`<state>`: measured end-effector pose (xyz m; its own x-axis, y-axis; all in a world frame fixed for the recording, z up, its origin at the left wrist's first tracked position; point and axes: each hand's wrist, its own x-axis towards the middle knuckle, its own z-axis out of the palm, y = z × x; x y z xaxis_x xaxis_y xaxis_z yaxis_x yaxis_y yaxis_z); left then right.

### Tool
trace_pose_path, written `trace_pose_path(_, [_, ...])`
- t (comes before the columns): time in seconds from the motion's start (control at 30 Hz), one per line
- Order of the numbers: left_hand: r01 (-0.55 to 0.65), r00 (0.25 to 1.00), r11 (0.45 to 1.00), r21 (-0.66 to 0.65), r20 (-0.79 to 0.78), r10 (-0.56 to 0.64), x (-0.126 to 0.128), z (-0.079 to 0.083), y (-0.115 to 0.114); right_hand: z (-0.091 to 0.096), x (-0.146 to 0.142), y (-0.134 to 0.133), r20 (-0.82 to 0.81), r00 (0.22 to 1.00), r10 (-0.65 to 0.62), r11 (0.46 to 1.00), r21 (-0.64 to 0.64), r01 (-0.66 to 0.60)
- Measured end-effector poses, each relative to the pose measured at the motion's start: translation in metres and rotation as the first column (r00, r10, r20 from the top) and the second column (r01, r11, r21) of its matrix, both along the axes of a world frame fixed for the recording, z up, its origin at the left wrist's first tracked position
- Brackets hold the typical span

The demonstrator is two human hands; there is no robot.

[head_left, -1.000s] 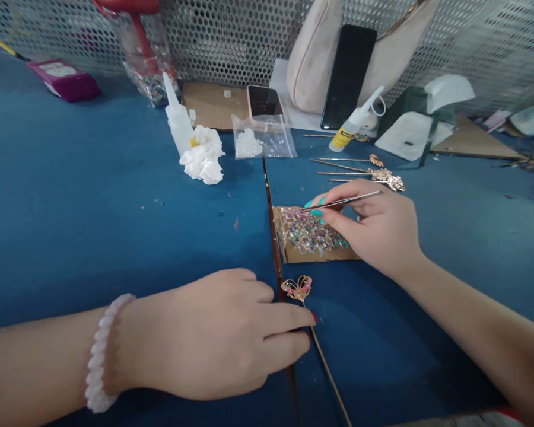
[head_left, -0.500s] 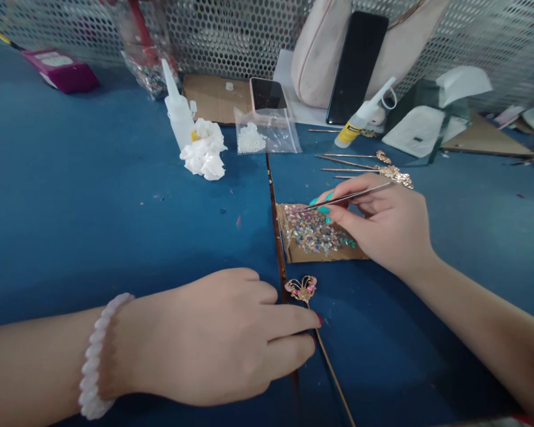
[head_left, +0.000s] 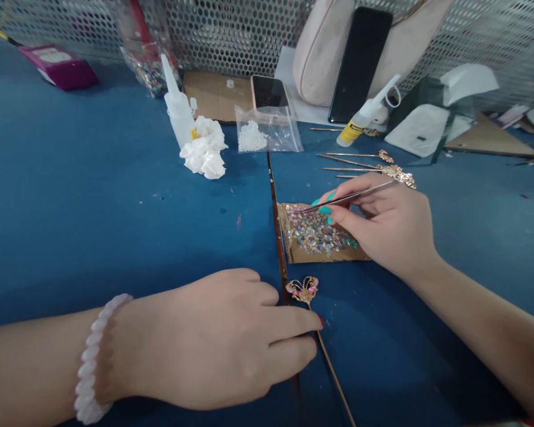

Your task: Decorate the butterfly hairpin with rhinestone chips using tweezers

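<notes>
My left hand, with a pale bead bracelet at the wrist, lies low over the table. Its fingers close on the stem of a gold hairpin; the thumb is hidden. The hairpin's butterfly-shaped head, set with pink stones, points away from me. In my right hand, a pair of metal tweezers is pinched between thumb and fingers. The tweezers' tips reach into many small coloured stones spread on a piece of cardboard. Whether a stone sits between the tips is too small to tell.
Beyond my right hand lie several gold hairpins and a yellow-labelled glue bottle. A white nozzle bottle, crumpled tissue and a bag of white beads stand further left. A black phone leans on a pale bag.
Both hands keep their places and grips. The whole view has shifted very slightly; the tweezers' tips remain among the stones.
</notes>
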<state>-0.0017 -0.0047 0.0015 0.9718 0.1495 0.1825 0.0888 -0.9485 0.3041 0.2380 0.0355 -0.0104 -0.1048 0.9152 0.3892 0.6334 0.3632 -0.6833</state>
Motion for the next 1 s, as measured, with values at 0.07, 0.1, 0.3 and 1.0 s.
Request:
trace_pose_path(0.07, [-0.003,1.0,1.0,0.001,0.003,0.003,0.0,0.0,0.0,0.0,0.0,0.0,-0.005,1.0,-0.002,1.0,0.006,0.002])
trace_pose_path(0.1, [-0.003,1.0,1.0,0.001,0.004,0.003,0.0,0.0,-0.001,0.0,0.0,0.0,-0.007,1.0,-0.001,1.0,0.008,0.001])
trace_pose_path(0.3, [-0.006,1.0,1.0,0.011,-0.003,0.006,-0.002,0.001,-0.002,0.001,-0.001,-0.001,-0.005,1.0,0.011,1.0,0.007,-0.011])
trace_pose_path(1.0, [-0.003,1.0,1.0,-0.005,-0.001,0.003,-0.001,0.002,-0.001,0.008,-0.012,-0.014,0.186,0.975,-0.12,0.983,0.156,0.091])
